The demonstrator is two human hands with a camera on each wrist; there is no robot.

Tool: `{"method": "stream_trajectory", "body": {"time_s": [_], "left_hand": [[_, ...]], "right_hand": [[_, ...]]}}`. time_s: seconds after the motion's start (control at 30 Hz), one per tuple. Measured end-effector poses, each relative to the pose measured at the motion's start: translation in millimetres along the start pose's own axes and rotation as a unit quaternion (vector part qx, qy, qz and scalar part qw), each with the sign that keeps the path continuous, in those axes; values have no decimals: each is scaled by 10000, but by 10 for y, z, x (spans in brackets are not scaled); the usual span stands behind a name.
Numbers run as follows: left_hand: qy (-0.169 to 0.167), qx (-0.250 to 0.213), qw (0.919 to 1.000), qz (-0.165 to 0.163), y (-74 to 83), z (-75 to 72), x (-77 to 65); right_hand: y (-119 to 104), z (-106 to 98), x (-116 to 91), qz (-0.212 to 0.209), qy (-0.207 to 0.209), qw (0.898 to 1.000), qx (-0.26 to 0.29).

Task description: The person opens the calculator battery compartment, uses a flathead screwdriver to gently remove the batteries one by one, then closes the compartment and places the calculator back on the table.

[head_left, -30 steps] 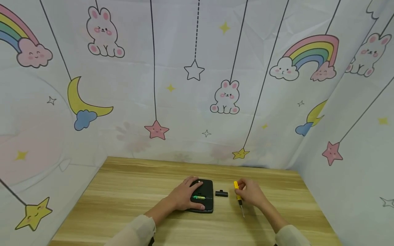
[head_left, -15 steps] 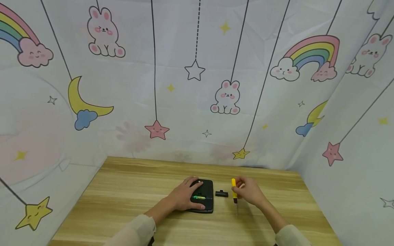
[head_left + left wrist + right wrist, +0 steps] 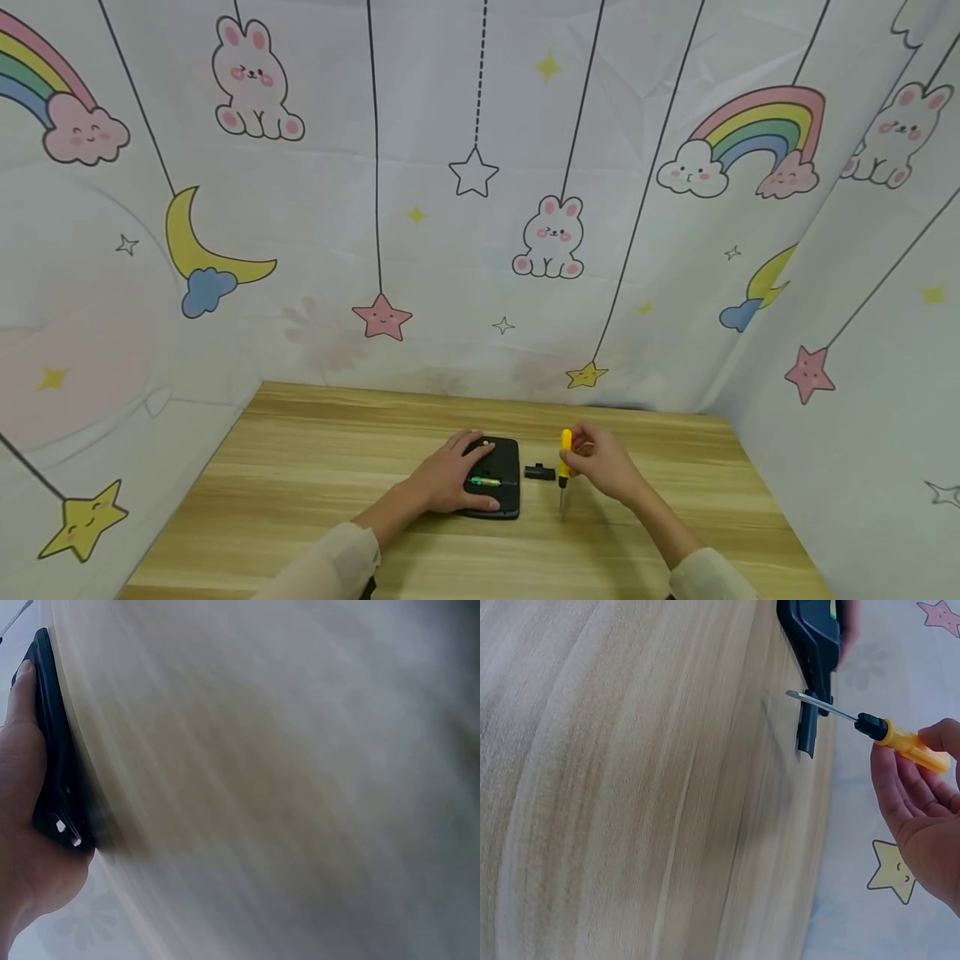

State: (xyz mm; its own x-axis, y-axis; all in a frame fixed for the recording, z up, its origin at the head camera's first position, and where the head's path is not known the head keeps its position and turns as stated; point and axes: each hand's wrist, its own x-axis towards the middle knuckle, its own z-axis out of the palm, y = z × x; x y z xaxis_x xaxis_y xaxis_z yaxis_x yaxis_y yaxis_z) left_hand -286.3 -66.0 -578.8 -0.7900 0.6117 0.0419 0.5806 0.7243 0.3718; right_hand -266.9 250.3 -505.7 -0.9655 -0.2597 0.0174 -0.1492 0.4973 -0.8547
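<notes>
My left hand (image 3: 448,477) rests with spread fingers on a black flat device (image 3: 507,457), partly covering its left side. A green battery (image 3: 486,481) lies in the open slot on the device's upper face. In the left wrist view, the thumb (image 3: 24,697) lies along the black device (image 3: 54,742). My right hand (image 3: 606,467) pinches the yellow handle of a screwdriver (image 3: 566,454), its metal shaft pointing down toward the table. The right wrist view shows the screwdriver (image 3: 911,746) held between thumb and fingers, its flat tip off the wood.
A small black battery cover (image 3: 540,472) with a tab lies on the table between the device and the screwdriver. The wooden table (image 3: 337,433) ends at a white curtain (image 3: 450,250) printed with rabbits, stars and rainbows, which hangs behind and at the sides.
My right hand has brought the screwdriver left, closer to the battery cover, and its shaft has swung to point more straight down. My left hand and the device have stayed put.
</notes>
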Motion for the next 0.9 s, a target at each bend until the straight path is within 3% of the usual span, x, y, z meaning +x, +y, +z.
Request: {"method": "stream_trajectory", "body": {"time_s": [0.9], "left_hand": [[-7,-79,10000,-46,6,-4,0]], "right_hand": [[-163,97,-17,-514,194,9983,-175]]}}
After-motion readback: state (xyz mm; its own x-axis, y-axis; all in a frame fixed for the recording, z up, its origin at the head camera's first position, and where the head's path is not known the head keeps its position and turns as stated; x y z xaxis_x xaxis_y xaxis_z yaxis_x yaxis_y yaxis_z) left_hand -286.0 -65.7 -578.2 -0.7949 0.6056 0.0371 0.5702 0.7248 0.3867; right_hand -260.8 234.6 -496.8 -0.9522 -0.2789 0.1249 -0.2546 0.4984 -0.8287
